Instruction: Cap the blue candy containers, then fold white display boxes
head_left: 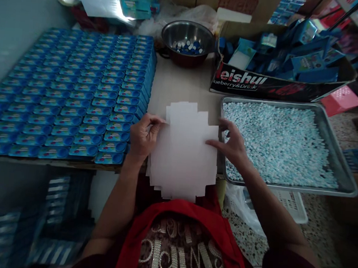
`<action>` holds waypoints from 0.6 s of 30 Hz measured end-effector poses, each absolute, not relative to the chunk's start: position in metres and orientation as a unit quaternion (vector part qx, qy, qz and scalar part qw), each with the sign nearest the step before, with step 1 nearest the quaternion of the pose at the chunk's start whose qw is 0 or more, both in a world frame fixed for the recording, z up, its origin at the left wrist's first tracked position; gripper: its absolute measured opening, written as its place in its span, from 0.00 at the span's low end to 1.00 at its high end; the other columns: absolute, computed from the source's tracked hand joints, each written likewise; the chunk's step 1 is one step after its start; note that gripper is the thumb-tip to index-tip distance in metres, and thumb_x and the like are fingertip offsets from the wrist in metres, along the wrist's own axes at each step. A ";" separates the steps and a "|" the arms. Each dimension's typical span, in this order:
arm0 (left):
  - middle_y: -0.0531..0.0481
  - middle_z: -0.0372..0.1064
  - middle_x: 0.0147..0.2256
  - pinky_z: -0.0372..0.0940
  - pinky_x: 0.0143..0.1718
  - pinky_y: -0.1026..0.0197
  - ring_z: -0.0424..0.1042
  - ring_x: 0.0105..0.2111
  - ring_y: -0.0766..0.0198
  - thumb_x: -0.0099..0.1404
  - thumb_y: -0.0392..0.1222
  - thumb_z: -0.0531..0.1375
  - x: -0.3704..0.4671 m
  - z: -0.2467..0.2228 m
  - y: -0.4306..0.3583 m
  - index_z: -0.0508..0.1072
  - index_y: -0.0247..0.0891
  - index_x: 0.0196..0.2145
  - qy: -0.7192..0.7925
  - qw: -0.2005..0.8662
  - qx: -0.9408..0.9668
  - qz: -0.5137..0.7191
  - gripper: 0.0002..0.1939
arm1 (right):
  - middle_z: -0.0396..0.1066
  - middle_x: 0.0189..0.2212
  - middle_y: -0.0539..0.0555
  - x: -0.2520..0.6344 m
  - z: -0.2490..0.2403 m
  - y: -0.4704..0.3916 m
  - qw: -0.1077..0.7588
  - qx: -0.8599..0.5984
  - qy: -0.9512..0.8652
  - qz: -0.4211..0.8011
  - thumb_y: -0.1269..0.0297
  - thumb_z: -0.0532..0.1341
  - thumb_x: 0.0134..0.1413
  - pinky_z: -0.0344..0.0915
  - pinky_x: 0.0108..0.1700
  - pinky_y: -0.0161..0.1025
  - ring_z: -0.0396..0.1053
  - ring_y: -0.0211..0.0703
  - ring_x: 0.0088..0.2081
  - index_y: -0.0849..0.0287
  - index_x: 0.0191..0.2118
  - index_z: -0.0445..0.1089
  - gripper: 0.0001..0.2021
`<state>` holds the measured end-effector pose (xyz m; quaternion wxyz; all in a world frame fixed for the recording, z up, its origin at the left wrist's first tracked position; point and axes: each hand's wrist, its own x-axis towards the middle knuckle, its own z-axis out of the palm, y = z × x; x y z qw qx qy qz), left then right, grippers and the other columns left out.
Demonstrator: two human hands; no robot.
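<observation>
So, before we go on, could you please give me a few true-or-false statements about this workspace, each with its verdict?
1. The white sheets are between the left hand and the right hand. True.
2. The metal bowl is empty. False: the metal bowl holds small blue and white pieces.
3. The metal tray of pale blue and white bits is to the right of the sheets. True.
4. The rows of blue packs are to the right of the tray. False: the blue packs are on the far left.
5. The apron is green. False: the apron is red.
</observation>
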<state>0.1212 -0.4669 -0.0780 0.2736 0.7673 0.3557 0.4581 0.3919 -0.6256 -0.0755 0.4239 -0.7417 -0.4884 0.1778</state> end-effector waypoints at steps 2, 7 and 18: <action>0.53 0.82 0.34 0.75 0.44 0.60 0.81 0.36 0.63 0.68 0.48 0.70 0.119 -0.055 -0.468 0.80 0.40 0.37 0.339 0.304 0.748 0.483 0.09 | 0.77 0.39 0.53 0.387 -0.077 -0.630 0.496 -0.707 -0.417 0.283 0.44 0.78 0.42 0.74 0.49 0.52 0.73 0.52 0.41 0.52 0.40 0.73 0.25; 0.48 0.83 0.40 0.79 0.40 0.56 0.83 0.37 0.57 0.55 0.56 0.76 0.113 -0.048 -0.471 0.79 0.42 0.52 0.312 0.519 0.678 0.417 0.30 | 0.79 0.40 0.48 0.374 -0.077 -0.639 0.632 -0.593 -0.266 0.422 0.55 0.76 0.42 0.75 0.46 0.45 0.76 0.46 0.39 0.50 0.40 0.66 0.22; 0.44 0.83 0.42 0.79 0.42 0.48 0.83 0.38 0.51 0.67 0.54 0.55 0.138 -0.123 -0.489 0.79 0.36 0.53 0.398 0.674 0.527 0.331 0.26 | 0.80 0.42 0.48 0.370 -0.094 -0.611 0.536 -0.640 -0.311 0.454 0.57 0.74 0.44 0.75 0.38 0.42 0.75 0.44 0.35 0.49 0.58 0.71 0.32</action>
